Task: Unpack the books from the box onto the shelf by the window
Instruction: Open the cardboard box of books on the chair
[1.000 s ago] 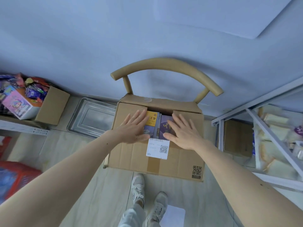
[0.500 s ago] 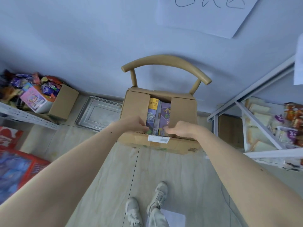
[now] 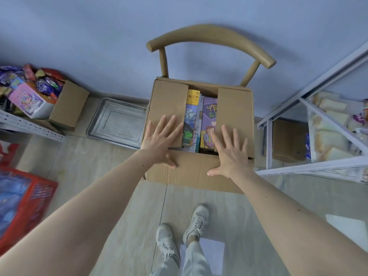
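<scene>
The near flap (image 3: 196, 172) has just folded down below both flat, empty hands, left (image 3: 161, 140) and right (image 3: 231, 154); books (image 3: 201, 120) between them are reachable.

matt brown cardboard box (image 3: 201, 172), glossy paper book covers (image 3: 209, 120), smooth wooden chair (image 3: 211, 36), dull metal tray (image 3: 117, 124)

I see one narrow opening into the box (image 3: 199, 172) — the gap between its two side flaps, books (image 3: 201, 120) exposed there. My left hand (image 3: 162, 140) and right hand (image 3: 231, 154) lie flat, fingers spread, over those flaps; the chair back (image 3: 209, 38) blocks the far side.
</scene>
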A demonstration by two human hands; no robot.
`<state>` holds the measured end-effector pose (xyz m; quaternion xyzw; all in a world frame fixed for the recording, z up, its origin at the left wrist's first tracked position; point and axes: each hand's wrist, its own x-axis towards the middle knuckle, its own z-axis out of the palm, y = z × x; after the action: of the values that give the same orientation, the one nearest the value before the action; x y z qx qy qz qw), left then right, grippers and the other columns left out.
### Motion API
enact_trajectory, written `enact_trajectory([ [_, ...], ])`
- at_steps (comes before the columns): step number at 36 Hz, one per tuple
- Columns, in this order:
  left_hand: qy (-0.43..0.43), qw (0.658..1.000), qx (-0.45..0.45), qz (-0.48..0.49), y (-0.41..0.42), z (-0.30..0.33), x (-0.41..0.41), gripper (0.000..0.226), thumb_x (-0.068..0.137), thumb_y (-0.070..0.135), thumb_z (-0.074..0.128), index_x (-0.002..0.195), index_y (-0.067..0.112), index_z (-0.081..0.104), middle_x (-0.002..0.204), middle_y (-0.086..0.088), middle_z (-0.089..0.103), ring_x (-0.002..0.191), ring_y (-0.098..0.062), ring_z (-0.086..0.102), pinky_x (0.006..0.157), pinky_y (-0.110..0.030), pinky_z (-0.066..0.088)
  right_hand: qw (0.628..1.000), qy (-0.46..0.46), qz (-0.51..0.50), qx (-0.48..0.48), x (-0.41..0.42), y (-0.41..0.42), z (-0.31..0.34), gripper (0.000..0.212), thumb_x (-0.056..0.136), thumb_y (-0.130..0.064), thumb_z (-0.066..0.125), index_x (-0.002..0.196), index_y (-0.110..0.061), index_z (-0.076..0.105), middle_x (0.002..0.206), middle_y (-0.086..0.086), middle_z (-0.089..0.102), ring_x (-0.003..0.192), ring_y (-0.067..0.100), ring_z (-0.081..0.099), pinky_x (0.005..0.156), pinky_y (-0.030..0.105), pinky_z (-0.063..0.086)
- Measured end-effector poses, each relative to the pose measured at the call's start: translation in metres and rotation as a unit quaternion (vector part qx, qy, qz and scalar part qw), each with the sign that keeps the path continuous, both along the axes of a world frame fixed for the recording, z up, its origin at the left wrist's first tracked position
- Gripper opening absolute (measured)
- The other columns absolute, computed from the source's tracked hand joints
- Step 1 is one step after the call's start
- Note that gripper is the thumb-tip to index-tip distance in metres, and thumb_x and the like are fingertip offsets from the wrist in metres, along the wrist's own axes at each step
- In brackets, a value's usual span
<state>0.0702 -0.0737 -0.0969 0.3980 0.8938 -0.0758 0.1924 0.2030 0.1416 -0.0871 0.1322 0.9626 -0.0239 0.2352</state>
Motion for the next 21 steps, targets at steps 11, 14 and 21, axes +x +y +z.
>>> enact_trajectory([
  [11,0.082,0.994,0.052,-0.044,-0.003,-0.021,-0.002,0.124,0.067,0.075,0.065,0.150,0.039,-0.020,0.163,-0.008,-0.015,0.148,-0.037,-0.012,0.113,-0.068,0.003,0.999,0.034,0.001,0.041,-0.006,-0.004,-0.025,0.114,0.074,-0.064,0.070,0.152,-0.045,-0.011,0.164,0.009,-0.013,0.148,0.042,-0.007,0.110,0.071,0.005],
  [14,0.112,0.983,0.030,-0.144,-0.002,-0.012,-0.003,0.111,0.073,0.075,0.059,0.156,0.033,-0.001,0.163,-0.008,-0.013,0.149,-0.035,-0.013,0.113,-0.069,-0.003,0.995,0.025,0.067,0.076,-0.005,0.000,-0.017,0.106,0.068,-0.072,0.069,0.153,-0.040,0.015,0.162,0.007,-0.021,0.148,0.041,-0.012,0.112,0.068,-0.001],
  [21,0.167,0.968,-0.055,-0.180,0.006,0.022,0.003,0.119,0.065,0.081,0.060,0.150,0.005,0.026,0.159,-0.016,0.022,0.150,-0.033,0.002,0.119,-0.050,-0.010,0.976,0.020,0.141,0.162,-0.005,-0.008,0.009,0.139,0.061,-0.086,0.060,0.153,-0.001,-0.002,0.160,0.019,-0.022,0.148,0.039,-0.015,0.117,0.060,-0.004],
])
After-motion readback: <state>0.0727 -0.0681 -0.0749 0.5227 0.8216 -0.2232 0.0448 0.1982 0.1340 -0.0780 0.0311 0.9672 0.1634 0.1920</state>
